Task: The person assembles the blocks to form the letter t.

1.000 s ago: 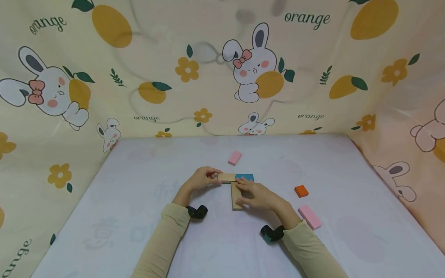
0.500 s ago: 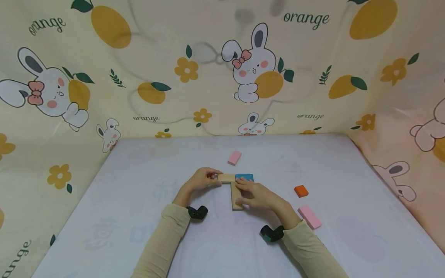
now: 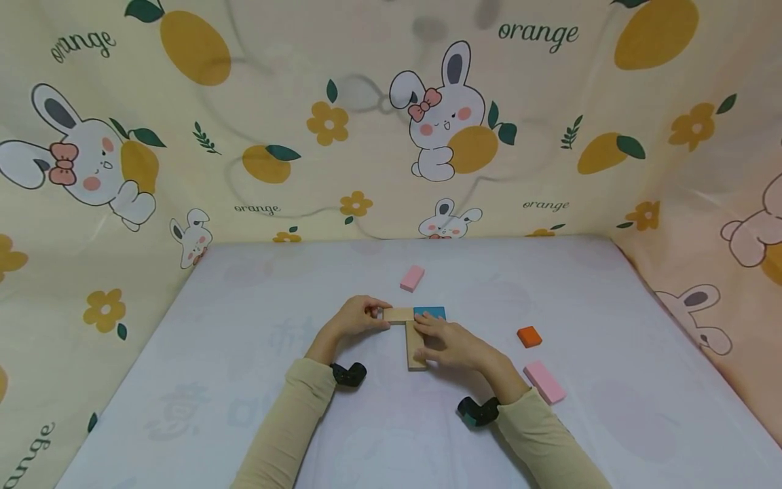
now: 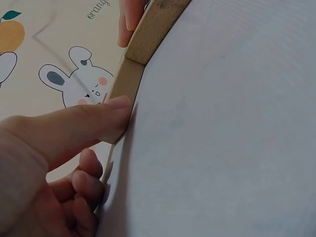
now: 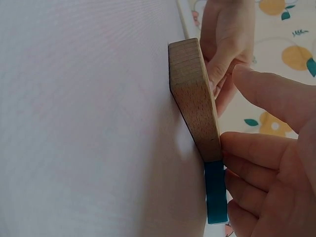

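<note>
In the head view, a plain wooden block (image 3: 398, 315) lies crosswise, end to end with a blue block (image 3: 430, 312). A second plain block (image 3: 415, 345) runs toward the person from where they meet, forming a T. My left hand (image 3: 354, 316) pinches the left end of the crosswise block, thumb (image 4: 116, 111) on its near side. My right hand (image 3: 455, 341) lies over the right side of the T. Its fingers (image 5: 259, 150) are nearly straight and touch the blocks near the joint, while the thumb (image 5: 269, 94) stands away from the wood.
Beyond the T lies a small pink block (image 3: 412, 278). To the right are an orange block (image 3: 529, 336) and a longer pink block (image 3: 545, 382), the latter close to the right sleeve. A printed cloth (image 3: 379, 136) hangs behind the white table (image 3: 244, 285).
</note>
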### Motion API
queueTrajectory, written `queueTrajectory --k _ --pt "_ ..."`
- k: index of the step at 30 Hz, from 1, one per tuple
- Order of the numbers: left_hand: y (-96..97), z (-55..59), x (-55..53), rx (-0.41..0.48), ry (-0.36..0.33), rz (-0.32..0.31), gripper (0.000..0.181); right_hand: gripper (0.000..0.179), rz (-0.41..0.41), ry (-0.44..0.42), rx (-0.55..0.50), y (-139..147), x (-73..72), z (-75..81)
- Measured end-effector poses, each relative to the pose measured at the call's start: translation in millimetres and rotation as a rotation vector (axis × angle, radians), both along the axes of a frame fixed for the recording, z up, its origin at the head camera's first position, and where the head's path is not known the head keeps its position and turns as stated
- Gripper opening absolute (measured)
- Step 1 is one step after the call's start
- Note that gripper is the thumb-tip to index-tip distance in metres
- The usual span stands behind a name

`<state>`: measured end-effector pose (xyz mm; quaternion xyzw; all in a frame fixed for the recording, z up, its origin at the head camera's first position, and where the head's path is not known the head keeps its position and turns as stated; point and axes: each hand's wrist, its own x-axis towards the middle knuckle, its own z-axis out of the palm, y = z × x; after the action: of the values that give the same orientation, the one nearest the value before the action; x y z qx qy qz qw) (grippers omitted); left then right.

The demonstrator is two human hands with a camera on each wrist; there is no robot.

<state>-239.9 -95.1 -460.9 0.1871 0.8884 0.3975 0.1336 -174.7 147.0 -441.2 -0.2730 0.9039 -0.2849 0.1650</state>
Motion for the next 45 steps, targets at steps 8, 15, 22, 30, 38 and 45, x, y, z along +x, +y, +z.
queueTrajectory --k 8,15,22,30,38,45 --pt "-3.2 -6.1 -5.5 0.061 -0.02 -0.02 0.051 0.063 0.003 0.016 0.005 0 -0.9 0.0" --pt "-1.7 5.0 -2.1 0.016 -0.04 0.01 0.049 0.064 0.005 0.031 -0.002 -1 -0.7 0.1" --pt "-1.7 10.9 -4.2 0.041 -0.008 0.009 0.047 0.065 0.0 -0.006 -0.009 -1 -0.5 0.9" --pt "0.7 10.3 -10.8 0.073 0.038 0.05 0.041 0.065 0.002 -0.012 -0.018 0 0.0 1.3" --pt "1.6 8.3 -19.6 0.116 0.037 0.074 0.037 0.064 0.007 -0.004 -0.018 0 -0.3 0.1" --pt "3.9 7.7 -26.1 0.13 0.016 0.082 0.039 0.063 0.009 0.0 -0.017 0 -0.2 -0.3"
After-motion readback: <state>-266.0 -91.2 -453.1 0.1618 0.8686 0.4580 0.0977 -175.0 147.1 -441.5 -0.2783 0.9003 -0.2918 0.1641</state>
